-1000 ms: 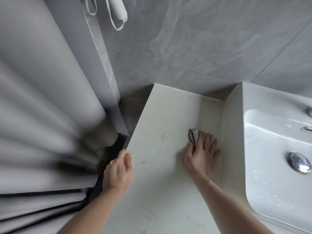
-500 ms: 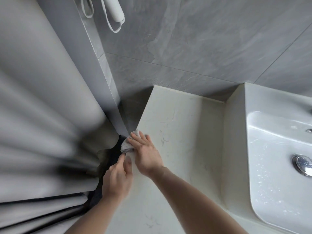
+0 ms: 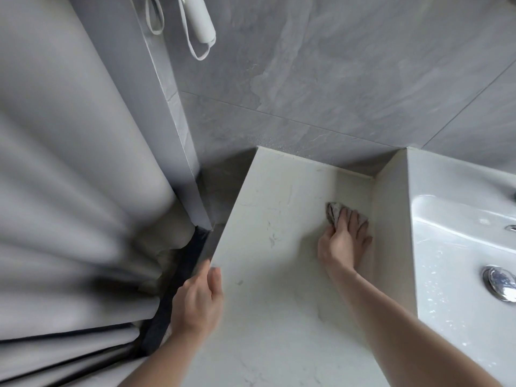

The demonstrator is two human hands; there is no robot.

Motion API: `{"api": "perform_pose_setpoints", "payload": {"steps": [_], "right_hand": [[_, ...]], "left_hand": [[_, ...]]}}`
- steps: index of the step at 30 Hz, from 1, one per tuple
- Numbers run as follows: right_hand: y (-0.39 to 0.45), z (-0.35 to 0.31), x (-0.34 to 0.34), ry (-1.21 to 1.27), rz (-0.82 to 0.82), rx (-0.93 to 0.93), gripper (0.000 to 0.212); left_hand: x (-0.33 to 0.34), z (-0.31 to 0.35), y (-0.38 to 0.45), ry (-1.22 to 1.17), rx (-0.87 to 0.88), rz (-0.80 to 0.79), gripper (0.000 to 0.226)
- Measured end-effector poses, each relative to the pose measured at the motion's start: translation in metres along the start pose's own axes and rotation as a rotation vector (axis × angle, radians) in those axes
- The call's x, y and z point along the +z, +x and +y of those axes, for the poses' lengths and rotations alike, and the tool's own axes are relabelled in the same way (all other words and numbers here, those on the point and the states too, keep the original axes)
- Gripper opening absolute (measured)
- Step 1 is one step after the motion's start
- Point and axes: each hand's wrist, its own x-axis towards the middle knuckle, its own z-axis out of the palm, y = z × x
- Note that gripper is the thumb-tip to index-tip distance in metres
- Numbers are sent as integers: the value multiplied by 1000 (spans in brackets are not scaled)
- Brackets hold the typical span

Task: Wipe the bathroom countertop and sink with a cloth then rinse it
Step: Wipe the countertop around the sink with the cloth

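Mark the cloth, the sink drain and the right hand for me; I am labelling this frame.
cloth (image 3: 335, 212): head view, bunched grey fabric beyond the fingers.
sink drain (image 3: 499, 282): head view, chrome stopper cap.
right hand (image 3: 342, 245): head view, back of the hand.

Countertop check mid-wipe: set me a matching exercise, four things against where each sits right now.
Things:
1. cloth
2. left hand
3. drain plug
4. curtain

Places:
A. in the sink basin
B. hanging left of the countertop
C. gripping the countertop's left edge
D. under the right hand, beside the sink's outer wall

Pairs: 1-D, 2-C, 3-A, 4-B
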Motion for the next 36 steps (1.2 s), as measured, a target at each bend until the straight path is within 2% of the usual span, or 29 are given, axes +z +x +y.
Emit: {"api": "perform_pose_setpoints", "payload": {"steps": [3, 8, 11, 15, 18, 21, 26, 29, 31, 34, 36], "right_hand": [[-7, -30, 12, -6, -52, -77, 63], [-37, -104, 40, 36, -200, -388, 69], [-64, -139, 54, 94, -269, -529, 64], [-75, -147, 55, 148, -303, -614, 56], [-58, -123, 39, 240, -346, -697, 52], [-38, -80, 17, 270, -261, -614, 51], [20, 0, -20, 210, 31, -300, 42], [44, 25, -19, -3, 2, -167, 55], [42, 16, -8, -81, -24, -83, 59], [36, -18, 5, -50, -25, 22, 62], [33, -44, 15, -44, -62, -34, 64]], "left_hand": [[-1, 1, 1, 12, -8, -14, 47], [-2, 1, 1, -9, -11, -26, 52], [-5, 4, 1, 3, -24, -38, 50], [-7, 7, 0, 3, -15, -36, 47], [-5, 5, 0, -1, 1, -30, 48], [-5, 4, 0, 3, 3, -30, 56], [-5, 5, -2, -8, -3, -28, 52], [-4, 3, -1, -2, 0, -27, 57], [-4, 2, 0, 4, 6, -30, 54], [-2, 1, 1, 10, 7, -34, 54], [-1, 0, 1, 10, -3, -41, 55]]}}
